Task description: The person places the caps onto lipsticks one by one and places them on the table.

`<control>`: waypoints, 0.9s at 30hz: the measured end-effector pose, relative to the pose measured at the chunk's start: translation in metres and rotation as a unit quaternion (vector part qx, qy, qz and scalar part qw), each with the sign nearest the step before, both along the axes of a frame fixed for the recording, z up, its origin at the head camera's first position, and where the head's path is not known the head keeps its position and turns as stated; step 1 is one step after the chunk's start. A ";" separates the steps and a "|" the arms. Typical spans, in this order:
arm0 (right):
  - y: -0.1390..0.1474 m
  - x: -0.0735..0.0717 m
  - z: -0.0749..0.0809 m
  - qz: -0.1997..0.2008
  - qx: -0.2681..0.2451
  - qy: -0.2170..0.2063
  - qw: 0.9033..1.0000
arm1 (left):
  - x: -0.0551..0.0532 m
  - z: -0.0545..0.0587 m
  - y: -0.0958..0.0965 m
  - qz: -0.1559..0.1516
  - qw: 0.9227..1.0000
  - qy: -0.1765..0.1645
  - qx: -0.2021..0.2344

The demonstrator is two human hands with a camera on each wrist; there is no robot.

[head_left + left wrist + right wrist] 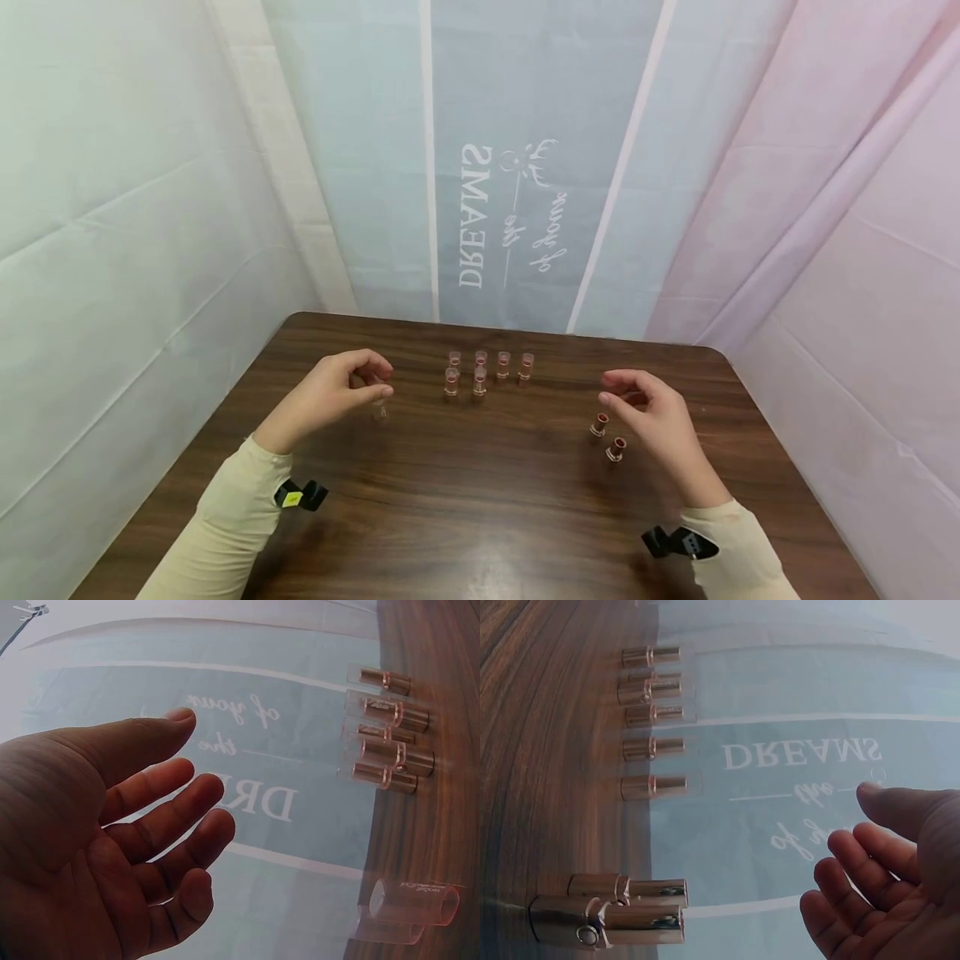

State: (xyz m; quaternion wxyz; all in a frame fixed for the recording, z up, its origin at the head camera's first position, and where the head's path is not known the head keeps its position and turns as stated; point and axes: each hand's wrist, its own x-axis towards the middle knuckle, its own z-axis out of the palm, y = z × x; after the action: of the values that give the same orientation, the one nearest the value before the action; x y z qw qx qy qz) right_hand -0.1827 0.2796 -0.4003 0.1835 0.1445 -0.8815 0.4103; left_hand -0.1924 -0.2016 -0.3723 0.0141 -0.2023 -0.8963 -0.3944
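Note:
My left hand (326,393) hovers over the left of the table, fingers loosely bent and holding nothing. Below its fingertips stand two clear plastic caps (417,903), mostly hidden by the hand in the head view. On the right, my right hand (663,421) is also in the air, thumb and fingers apart with nothing between them. Close beneath it, two uncapped lipstick tubes (616,450) in shiny rose gold stand upright. Between the hands, several similar lipstick tubes (480,383) wear clear caps, grouped upright toward the back.
The dark wood-grain table (450,500) ends at a back edge just behind the capped tubes. A pale blue curtain (360,167) with white lettering hangs behind it, and white cloth (112,208) hangs at both sides. Black bands (678,543) sit on both wrists.

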 end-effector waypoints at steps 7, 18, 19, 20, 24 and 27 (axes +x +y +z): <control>0.009 -0.003 0.002 0.012 0.003 -0.001 1.000 | -0.010 -0.012 -0.013 0.012 1.000 -0.002 -0.021; 0.030 0.007 -0.008 -0.044 0.005 -0.018 0.999 | -0.041 -0.054 -0.037 0.022 0.994 -0.059 -0.090; 0.032 0.007 -0.009 -0.046 0.005 -0.019 0.999 | -0.042 -0.056 -0.037 0.024 0.994 -0.062 -0.091; 0.033 0.008 -0.010 -0.048 0.005 -0.019 0.999 | -0.043 -0.058 -0.038 0.023 0.994 -0.062 -0.092; 0.036 0.009 -0.014 -0.059 -0.005 -0.012 0.998 | -0.045 -0.063 -0.035 0.020 0.994 -0.055 -0.096; 0.037 0.009 -0.019 -0.066 -0.023 -0.007 0.998 | -0.047 -0.066 -0.032 0.023 0.993 -0.052 -0.104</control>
State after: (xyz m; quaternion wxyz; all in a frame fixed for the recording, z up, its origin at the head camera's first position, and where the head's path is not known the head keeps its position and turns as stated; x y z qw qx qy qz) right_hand -0.1739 0.3162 -0.4195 0.2072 0.0790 -0.8808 0.4183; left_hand -0.2389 -0.2337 -0.4385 -0.0449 -0.1610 -0.9363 -0.3091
